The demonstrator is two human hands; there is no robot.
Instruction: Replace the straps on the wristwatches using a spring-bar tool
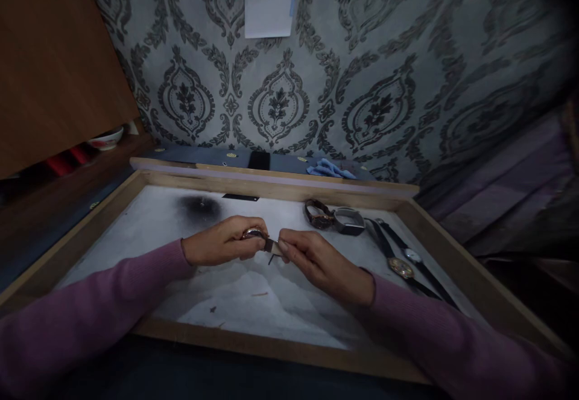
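My left hand (228, 240) is closed around a wristwatch (254, 233), its round metal-rimmed face showing between thumb and fingers. A short strap (272, 247), part brown and part pale, stretches from the watch toward the right. My right hand (312, 258) pinches the far end of this strap between thumb and fingers. A thin dark piece (271, 259) hangs just below the strap; its kind is too small to tell. Both hands are over the white bottom of a shallow wooden tray (203, 338), and the fingers hide most of the watch.
Right of my hands lie a dark bracelet watch (319, 214), a grey band watch (349, 221), a gold-faced watch (401, 268) and a white-faced watch (412, 255). A flat black strip (240, 196) lies at the tray's back. Behind it are a black phone-like object (259, 160) and blue cloth (329, 168).
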